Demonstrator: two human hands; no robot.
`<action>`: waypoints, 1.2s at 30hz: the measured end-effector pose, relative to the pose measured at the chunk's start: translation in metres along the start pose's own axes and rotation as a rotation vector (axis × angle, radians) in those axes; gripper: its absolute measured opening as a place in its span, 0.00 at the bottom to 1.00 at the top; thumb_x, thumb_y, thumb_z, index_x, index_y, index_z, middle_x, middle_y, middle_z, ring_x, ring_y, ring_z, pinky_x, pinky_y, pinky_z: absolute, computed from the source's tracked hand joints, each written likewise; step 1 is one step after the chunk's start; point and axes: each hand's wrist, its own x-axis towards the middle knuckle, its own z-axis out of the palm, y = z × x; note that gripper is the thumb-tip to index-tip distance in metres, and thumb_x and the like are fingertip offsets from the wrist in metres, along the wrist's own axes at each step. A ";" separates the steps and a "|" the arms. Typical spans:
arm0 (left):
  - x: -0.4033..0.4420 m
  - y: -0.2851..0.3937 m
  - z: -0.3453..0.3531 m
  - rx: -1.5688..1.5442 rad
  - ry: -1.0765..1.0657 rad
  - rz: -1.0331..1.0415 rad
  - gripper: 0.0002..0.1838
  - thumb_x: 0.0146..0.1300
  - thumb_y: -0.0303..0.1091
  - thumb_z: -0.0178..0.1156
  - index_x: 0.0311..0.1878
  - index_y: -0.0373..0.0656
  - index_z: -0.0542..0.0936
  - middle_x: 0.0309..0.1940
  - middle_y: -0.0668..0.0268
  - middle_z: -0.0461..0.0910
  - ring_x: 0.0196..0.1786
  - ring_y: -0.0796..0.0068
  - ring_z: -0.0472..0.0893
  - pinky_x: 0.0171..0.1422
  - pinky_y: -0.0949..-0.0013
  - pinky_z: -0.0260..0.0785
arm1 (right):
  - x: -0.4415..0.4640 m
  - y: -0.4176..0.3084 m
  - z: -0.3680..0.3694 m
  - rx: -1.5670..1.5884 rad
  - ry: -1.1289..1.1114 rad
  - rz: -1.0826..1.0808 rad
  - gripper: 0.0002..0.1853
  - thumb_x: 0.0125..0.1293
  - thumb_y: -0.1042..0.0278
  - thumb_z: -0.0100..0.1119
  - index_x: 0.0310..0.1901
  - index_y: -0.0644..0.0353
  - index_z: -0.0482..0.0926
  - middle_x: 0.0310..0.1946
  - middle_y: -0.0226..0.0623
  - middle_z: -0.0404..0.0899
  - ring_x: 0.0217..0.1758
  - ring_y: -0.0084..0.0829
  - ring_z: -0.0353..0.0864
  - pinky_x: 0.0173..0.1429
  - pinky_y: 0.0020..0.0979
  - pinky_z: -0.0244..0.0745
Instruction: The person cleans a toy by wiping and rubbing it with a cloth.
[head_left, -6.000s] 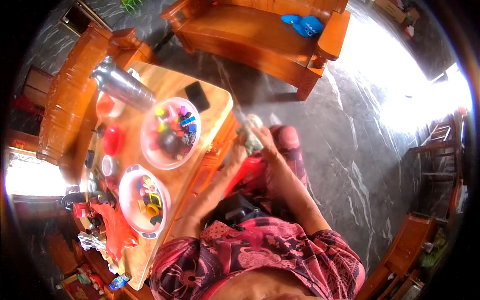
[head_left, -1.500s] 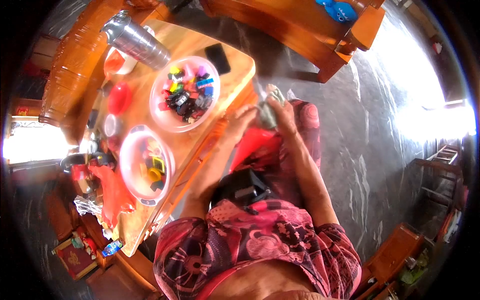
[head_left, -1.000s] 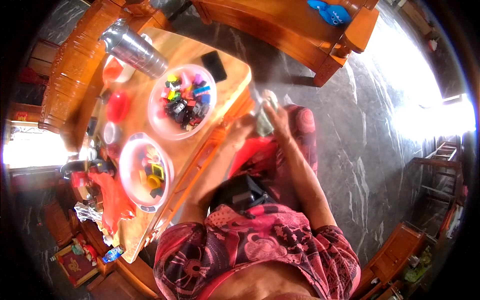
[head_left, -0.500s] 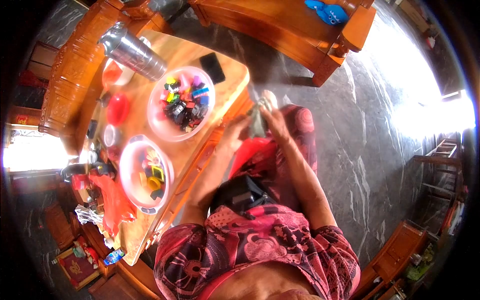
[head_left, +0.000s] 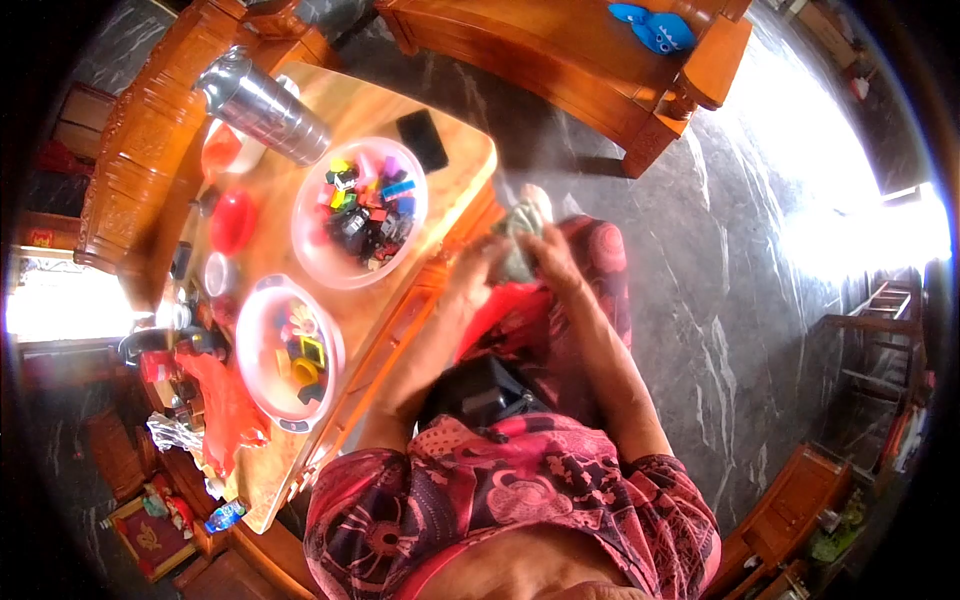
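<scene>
A grey-green cloth (head_left: 516, 262) is bunched between my two hands, above my lap and beside the table's edge. My right hand (head_left: 550, 252) closes on its right side. On the other side, my left hand (head_left: 476, 268) has its fingers bent against the cloth, slightly blurred. A pale shape (head_left: 537, 203) shows just beyond the cloth; what it is I cannot make out. Something red (head_left: 508, 303) lies below the hands. To the left, a large translucent tub (head_left: 315, 262) holds many small colourful toy pieces (head_left: 375, 215). Nearer stands a second tub (head_left: 254, 375) with fewer pieces, several of them yellow.
The wooden table (head_left: 455, 135) also bears a metal flask (head_left: 262, 108), a black phone-like slab (head_left: 423, 140), a red round item (head_left: 233, 222) and a red plastic bag (head_left: 228, 410). A wooden bench (head_left: 540, 60) with a blue cap (head_left: 660, 32) stands ahead. Marbled floor (head_left: 690, 300) lies right.
Both hands stay on the cloth, which has shifted and looks more bunched up between them. My left hand has moved slightly. The tubs and table things keep their places.
</scene>
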 end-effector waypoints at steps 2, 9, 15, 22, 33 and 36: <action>0.005 -0.006 -0.011 0.039 -0.038 -0.007 0.08 0.55 0.31 0.63 0.39 0.44 0.78 0.36 0.70 0.78 0.40 0.75 0.77 0.46 0.70 0.72 | 0.004 0.005 -0.002 0.031 0.016 0.002 0.21 0.61 0.70 0.55 0.56 0.63 0.67 0.42 0.30 0.75 0.43 0.22 0.75 0.48 0.24 0.71; 0.000 -0.006 -0.006 0.013 -0.034 0.006 0.08 0.57 0.34 0.62 0.38 0.43 0.77 0.35 0.69 0.78 0.37 0.74 0.78 0.41 0.70 0.74 | 0.011 0.013 -0.005 0.086 0.143 -0.038 0.12 0.62 0.69 0.56 0.46 0.61 0.73 0.32 0.27 0.77 0.30 0.19 0.76 0.35 0.22 0.73; -0.006 0.000 0.003 0.159 0.084 -0.054 0.08 0.59 0.35 0.60 0.37 0.42 0.77 0.31 0.67 0.78 0.32 0.75 0.78 0.37 0.71 0.74 | 0.008 0.011 -0.005 0.174 0.171 0.009 0.10 0.62 0.71 0.56 0.44 0.61 0.74 0.31 0.28 0.78 0.29 0.22 0.78 0.33 0.24 0.75; -0.009 0.000 -0.010 0.145 0.049 0.015 0.07 0.58 0.33 0.61 0.38 0.43 0.78 0.32 0.67 0.79 0.34 0.74 0.79 0.36 0.70 0.74 | 0.004 0.010 -0.007 0.333 0.094 0.005 0.11 0.62 0.74 0.55 0.46 0.62 0.73 0.33 0.29 0.78 0.32 0.24 0.78 0.37 0.25 0.76; -0.015 0.009 0.002 0.111 0.092 0.157 0.06 0.59 0.34 0.61 0.36 0.43 0.78 0.30 0.69 0.79 0.30 0.78 0.77 0.33 0.73 0.72 | -0.003 0.000 0.001 0.142 -0.048 -0.004 0.26 0.54 0.79 0.61 0.56 0.62 0.67 0.42 0.31 0.76 0.43 0.25 0.76 0.48 0.26 0.73; -0.014 0.005 -0.001 0.108 0.046 0.180 0.05 0.59 0.33 0.61 0.34 0.43 0.77 0.29 0.70 0.78 0.30 0.79 0.77 0.34 0.73 0.72 | -0.002 0.001 -0.001 0.119 -0.057 0.017 0.26 0.54 0.79 0.61 0.56 0.62 0.68 0.42 0.31 0.76 0.43 0.24 0.75 0.48 0.26 0.72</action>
